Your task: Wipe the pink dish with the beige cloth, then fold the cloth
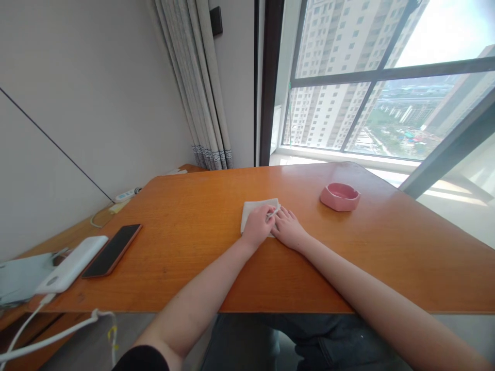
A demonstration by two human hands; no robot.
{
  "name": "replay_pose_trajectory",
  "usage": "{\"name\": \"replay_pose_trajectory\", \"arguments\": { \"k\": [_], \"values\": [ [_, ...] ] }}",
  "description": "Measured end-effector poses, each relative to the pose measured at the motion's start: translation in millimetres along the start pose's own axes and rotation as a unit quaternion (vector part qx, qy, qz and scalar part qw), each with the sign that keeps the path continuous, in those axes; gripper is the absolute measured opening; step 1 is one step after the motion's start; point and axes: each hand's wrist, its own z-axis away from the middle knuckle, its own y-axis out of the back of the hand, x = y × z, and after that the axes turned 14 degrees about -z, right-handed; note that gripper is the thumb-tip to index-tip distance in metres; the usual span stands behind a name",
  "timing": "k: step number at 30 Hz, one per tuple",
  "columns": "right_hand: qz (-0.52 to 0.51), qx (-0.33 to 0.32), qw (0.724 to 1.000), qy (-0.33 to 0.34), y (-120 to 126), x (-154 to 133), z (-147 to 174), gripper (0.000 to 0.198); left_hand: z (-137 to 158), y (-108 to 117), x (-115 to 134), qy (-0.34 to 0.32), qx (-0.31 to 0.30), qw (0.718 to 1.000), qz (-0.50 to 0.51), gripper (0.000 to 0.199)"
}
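Note:
A folded whitish napkin point(247, 209), cloth or paper I cannot tell, lies on the wooden table point(193, 206) in front of me. My left hand point(257, 224) rests over it with fingers curled in a pinch on its right edge, where a thin white strip of it lifts up. My right hand point(288, 228) lies palm down at that same edge, its fingers stretched out flat and close to the left fingertips. Part of the napkin is hidden under the left hand.
A pink ashtray-like dish point(340, 197) sits to the right. To the left lie a dark phone point(113, 251) and a white power bank point(73, 264) with a white cable point(50, 338). A power strip point(127, 195) is by the wall; a window point(371, 103) is beyond.

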Motion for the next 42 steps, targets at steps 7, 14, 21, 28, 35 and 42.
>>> {"name": "replay_pose_trajectory", "arguments": {
  "k": [7, 14, 21, 28, 35, 42],
  "values": [
    [-0.054, 0.009, 0.998, 0.013, 0, 7, -3, 0.052, -1, -13, 3, -0.010, -0.044, 0.997, -0.058, 0.013],
    [-0.241, 0.107, 0.964, -0.047, 5, 26, -15, 0.049, -1, -13, 2, -0.029, -0.035, 0.998, -0.035, 0.013],
    [-0.115, 0.129, 0.981, -0.087, 1, 33, -17, 0.070, -1, -14, 4, -0.065, -0.092, 0.992, -0.049, 0.012],
    [-0.118, 0.140, 0.978, -0.101, -4, 49, -22, 0.068, -1, -15, 10, -0.068, -0.096, 0.991, -0.066, 0.009],
    [-0.261, 0.227, 0.935, -0.081, 0, 60, -25, 0.049, -3, 14, 10, -0.130, -0.069, 0.989, -0.023, 0.034],
    [-0.168, 0.137, 0.971, 0.097, 13, 23, -8, 0.050, -11, 25, -34, 0.008, -0.181, 0.954, -0.237, 0.055]
  ]
}}
